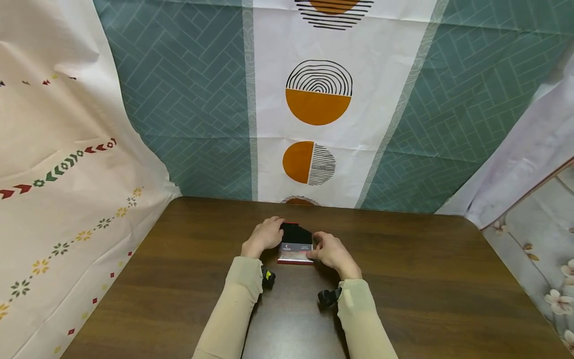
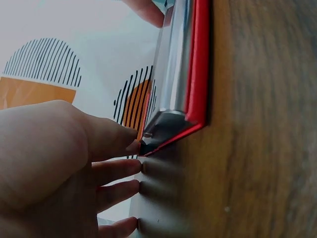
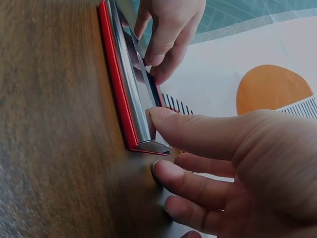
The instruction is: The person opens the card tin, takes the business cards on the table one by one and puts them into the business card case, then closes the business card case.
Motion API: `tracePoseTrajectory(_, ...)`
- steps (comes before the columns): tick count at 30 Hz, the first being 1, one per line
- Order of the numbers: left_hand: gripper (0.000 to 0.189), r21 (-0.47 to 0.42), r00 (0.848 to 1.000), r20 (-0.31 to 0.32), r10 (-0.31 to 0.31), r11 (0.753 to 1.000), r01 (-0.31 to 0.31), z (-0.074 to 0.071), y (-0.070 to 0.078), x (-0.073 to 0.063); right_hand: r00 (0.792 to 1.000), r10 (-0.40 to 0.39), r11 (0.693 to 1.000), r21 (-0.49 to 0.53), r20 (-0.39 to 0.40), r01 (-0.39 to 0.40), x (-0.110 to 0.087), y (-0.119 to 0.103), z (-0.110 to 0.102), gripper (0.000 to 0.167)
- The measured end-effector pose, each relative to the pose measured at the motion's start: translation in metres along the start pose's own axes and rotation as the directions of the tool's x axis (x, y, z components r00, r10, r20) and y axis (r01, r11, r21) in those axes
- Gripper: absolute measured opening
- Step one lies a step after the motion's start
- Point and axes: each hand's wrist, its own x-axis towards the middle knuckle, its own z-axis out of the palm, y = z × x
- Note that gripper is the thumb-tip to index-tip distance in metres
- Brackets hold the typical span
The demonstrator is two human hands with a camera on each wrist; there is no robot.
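Observation:
A flat red-edged case (image 1: 296, 254) lies on the brown table, with a black upper part, a grey band of small print and a shiny clear strip along its near edge. On its left side, my left hand (image 1: 266, 234) holds the edge between thumb and index finger, while the other fingers extend beside it. My right hand (image 1: 332, 253) grips the right side, its thumb (image 3: 173, 121) on the clear strip at the near corner. In the right wrist view, the case's red side (image 3: 119, 84) runs along the table. The case's underside is hidden.
The wooden table (image 1: 430, 279) extends around both arms. Behind it hangs a teal and white patterned cloth (image 1: 314, 114). A cream cloth (image 1: 67, 199) drapes at the left, and a floral cloth (image 1: 538, 269) at the right.

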Motion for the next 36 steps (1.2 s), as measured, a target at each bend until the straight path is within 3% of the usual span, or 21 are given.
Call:
tracePoseTrajectory(11, 0.044, -0.078, 1.000, -0.021, -0.020, 0.997, 0.019, -0.007, -0.001, -0.005, 1.000, 0.001, 1.000, 0.006, 0.008, -0.001, 0.001, -0.001, 0.002, 0.061)
tracePoseTrajectory(17, 0.035, -0.159, 0.991, -0.132, 0.016, 0.987, -0.037, -0.006, -0.005, -0.004, 1.000, 0.005, 1.000, 0.008, 0.009, -0.005, 0.000, -0.001, 0.000, 0.064)
tracePoseTrajectory(21, 0.029, -0.195, 0.973, -0.223, 0.060, 0.975, -0.105, -0.006, -0.008, -0.002, 1.000, 0.012, 1.000, 0.010, 0.018, -0.012, 0.000, -0.001, 0.000, 0.069)
tracePoseTrajectory(25, 0.022, -0.249, 0.958, -0.273, 0.092, 0.955, -0.163, -0.008, -0.011, -0.002, 1.000, 0.005, 1.000, 0.002, 0.013, -0.006, 0.001, -0.001, 0.000, 0.070)
tracePoseTrajectory(28, 0.020, -0.291, 0.958, -0.272, 0.091, 0.941, -0.172, -0.010, -0.012, -0.005, 1.000, 0.002, 1.000, -0.002, 0.009, -0.002, 0.001, -0.001, -0.001, 0.070)
tracePoseTrajectory(36, 0.009, -0.395, 0.978, -0.196, 0.074, 0.907, -0.148, -0.017, -0.010, -0.012, 1.000, 0.000, 1.000, 0.010, 0.025, -0.001, 0.003, 0.001, -0.002, 0.069)
